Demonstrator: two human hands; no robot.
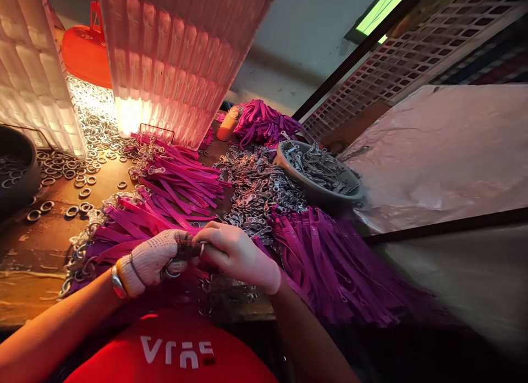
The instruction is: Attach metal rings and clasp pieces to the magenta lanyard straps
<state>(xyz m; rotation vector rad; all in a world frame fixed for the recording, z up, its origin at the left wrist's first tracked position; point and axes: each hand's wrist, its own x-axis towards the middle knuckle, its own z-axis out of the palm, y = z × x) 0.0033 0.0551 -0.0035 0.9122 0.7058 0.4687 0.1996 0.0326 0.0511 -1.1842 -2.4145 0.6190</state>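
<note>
My left hand (pixel 150 262), in a white knit glove with dark, soiled fingers, is closed. A metal ring (pixel 173 272) shows at the underside of its grip. My right hand (pixel 239 254), in a pale thin glove, pinches another metal ring (pixel 202 248) where the two hands meet. The fingers hide whatever else lies between them. Purple straps (pixel 124 223) with rings at their ends lie just behind my left hand. More purple straps (pixel 322 256) spread to the right of my right hand. A heap of small metal clips (pixel 264 190) lies beyond the hands.
A grey bowl (pixel 358 199) of metal clips stands at the back right, near an orange bottle (pixel 227 125). Loose rings (pixel 84 193) and a dark bowl (pixel 35 179) are on the left. Translucent ribbed panels (pixel 177 53) stand around a bright red-shaded lamp (pixel 84 50).
</note>
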